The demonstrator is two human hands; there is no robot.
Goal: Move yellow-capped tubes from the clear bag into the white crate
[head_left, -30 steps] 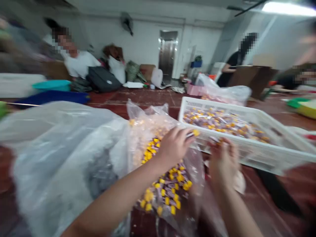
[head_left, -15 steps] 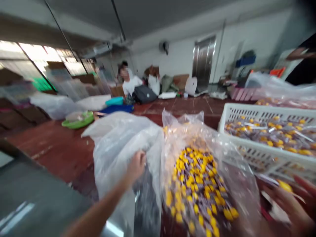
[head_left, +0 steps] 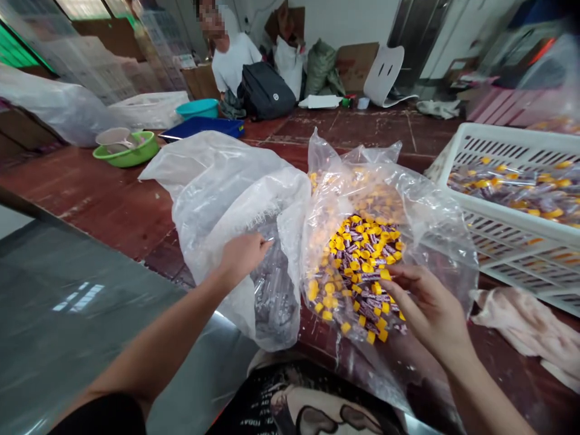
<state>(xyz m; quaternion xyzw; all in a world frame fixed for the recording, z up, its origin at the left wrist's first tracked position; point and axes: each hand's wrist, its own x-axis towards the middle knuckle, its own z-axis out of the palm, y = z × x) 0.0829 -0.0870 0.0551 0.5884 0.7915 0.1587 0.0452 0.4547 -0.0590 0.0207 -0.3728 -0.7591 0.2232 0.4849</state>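
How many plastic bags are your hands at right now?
2: the clear bag at the left hand, and the bag of yellow-and-purple wrapped pieces at the right hand.

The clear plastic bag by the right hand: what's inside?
The clear plastic bag holds a heap of purple-wrapped pieces with yellow ends. Those underneath are hidden by the top layer.
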